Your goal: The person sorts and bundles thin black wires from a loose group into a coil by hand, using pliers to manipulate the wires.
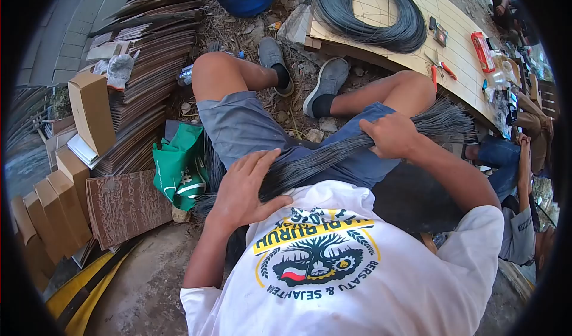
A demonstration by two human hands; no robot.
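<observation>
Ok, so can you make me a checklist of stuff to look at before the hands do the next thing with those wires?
1. Right hand gripping the wire bundle: ok, fingers curled round it.
2. Left hand closed round it too: not ok, its fingers look straight, thumb apart.
3. Wire ends neatly together: not ok, they fan out beyond the right hand.
4. Hands covered: not ok, both are bare; a white glove lies on the stacked sheets.
5. Wire coil lying on the board: ok.
6. Every strand untangled: cannot tell, they're too fine.
</observation>
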